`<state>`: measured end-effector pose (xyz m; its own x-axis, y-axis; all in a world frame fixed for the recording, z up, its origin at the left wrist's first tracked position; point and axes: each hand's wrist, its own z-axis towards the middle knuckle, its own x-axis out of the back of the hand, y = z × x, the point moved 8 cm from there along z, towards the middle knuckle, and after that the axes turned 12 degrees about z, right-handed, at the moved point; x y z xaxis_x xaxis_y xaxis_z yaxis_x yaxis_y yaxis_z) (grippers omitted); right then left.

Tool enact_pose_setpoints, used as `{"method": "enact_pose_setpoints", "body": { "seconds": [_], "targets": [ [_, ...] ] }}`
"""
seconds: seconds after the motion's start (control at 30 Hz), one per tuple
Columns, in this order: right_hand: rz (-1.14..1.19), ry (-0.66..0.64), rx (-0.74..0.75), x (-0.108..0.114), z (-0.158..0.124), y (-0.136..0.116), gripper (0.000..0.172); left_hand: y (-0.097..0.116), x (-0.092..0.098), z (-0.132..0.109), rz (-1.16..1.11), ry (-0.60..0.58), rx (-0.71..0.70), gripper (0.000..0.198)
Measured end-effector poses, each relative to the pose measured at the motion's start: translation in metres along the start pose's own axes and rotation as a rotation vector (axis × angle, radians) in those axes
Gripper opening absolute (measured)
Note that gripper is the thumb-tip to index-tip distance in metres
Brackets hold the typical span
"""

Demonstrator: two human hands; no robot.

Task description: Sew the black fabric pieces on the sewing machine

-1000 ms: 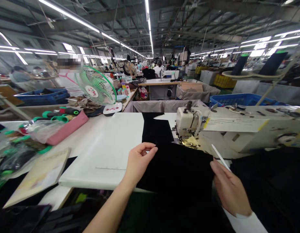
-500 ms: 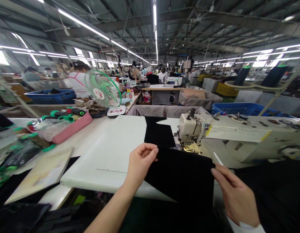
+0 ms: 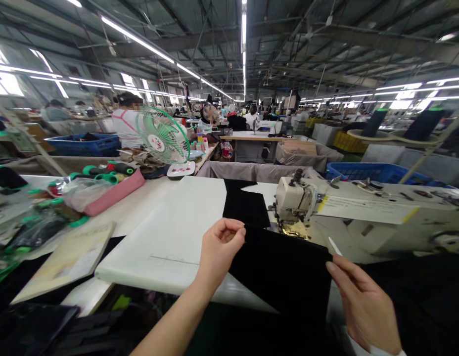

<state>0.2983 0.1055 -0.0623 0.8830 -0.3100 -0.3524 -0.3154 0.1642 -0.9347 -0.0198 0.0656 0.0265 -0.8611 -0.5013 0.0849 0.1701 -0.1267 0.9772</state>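
Note:
A piece of black fabric (image 3: 285, 274) is stretched between my two hands in front of the cream sewing machine (image 3: 294, 200). My left hand (image 3: 220, 247) pinches its upper left corner. My right hand (image 3: 363, 304) grips the right edge, with a thin white stick (image 3: 334, 245) showing just above the fingers. Another black fabric piece (image 3: 245, 205) lies flat on the white table (image 3: 170, 232) behind it, left of the machine's needle area.
A green desk fan (image 3: 161, 138) stands at the table's far edge. A pink tray (image 3: 111, 190) with thread spools and plastic bags sits at left, a booklet (image 3: 71, 257) nearer me. Blue bins (image 3: 374, 170) and other workers fill the hall behind.
Both hands lifted the black fabric slightly off the table and tautened it. The view shifted a little down and left; the white stick moved with my right hand.

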Motion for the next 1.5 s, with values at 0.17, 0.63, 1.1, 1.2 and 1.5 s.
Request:
{"method": "enact_pose_setpoints", "body": {
  "seconds": [0.17, 0.63, 1.1, 1.2, 1.5],
  "targets": [
    [-0.034, 0.005, 0.014, 0.000, 0.001, -0.002, 0.046, 0.000, 0.001, 0.001, 0.000, 0.042, -0.025, 0.014],
    [-0.033, -0.084, 0.195, -0.031, -0.003, -0.044, 0.020, -0.018, 0.009, 0.019, -0.127, 0.088, 0.076, 0.039],
    [-0.007, -0.083, 0.180, -0.033, -0.006, -0.047, 0.020, -0.018, 0.009, 0.017, -0.093, 0.091, 0.107, 0.041],
    [0.039, -0.095, 0.183, -0.034, -0.004, -0.046, 0.021, -0.021, 0.008, 0.016, -0.063, 0.070, 0.103, 0.044],
    [0.009, -0.712, -0.033, -0.074, -0.075, -0.052, 0.029, 0.100, 0.029, 0.033, 0.330, 0.023, -0.496, 0.036]
  ]
}}
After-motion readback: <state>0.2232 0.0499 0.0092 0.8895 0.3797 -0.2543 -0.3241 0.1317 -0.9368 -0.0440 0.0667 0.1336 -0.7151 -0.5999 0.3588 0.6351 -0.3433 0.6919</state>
